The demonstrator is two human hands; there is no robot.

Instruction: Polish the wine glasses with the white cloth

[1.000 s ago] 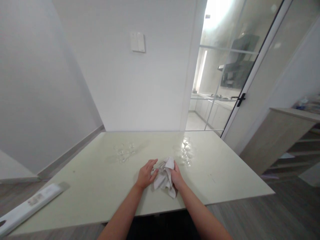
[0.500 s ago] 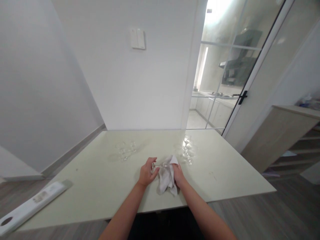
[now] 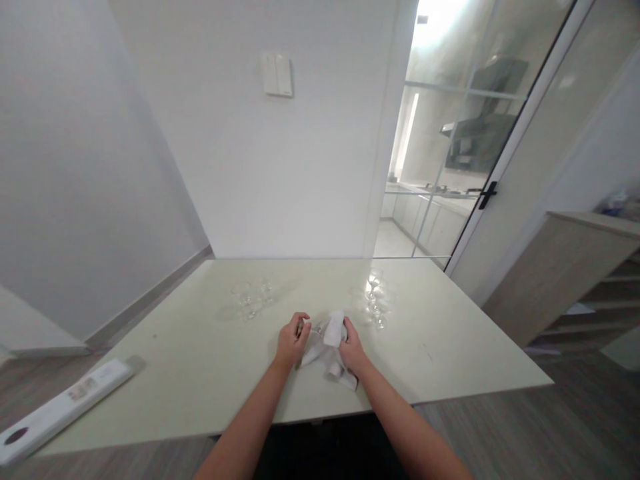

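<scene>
A pale, cream-coloured tabletop spreads beneath and around the left fingers and the right fingers. Beyond the left fingers and off to their left stands a cluster of clear glasses, too see-through to count; just beyond the right fingers, slightly rightward, is a second glass cluster, catching bright glare. Well left of the left fingers, a small dark spot marks the surface, and farther left and nearer the person, a long white object lies along the table's edge.
</scene>
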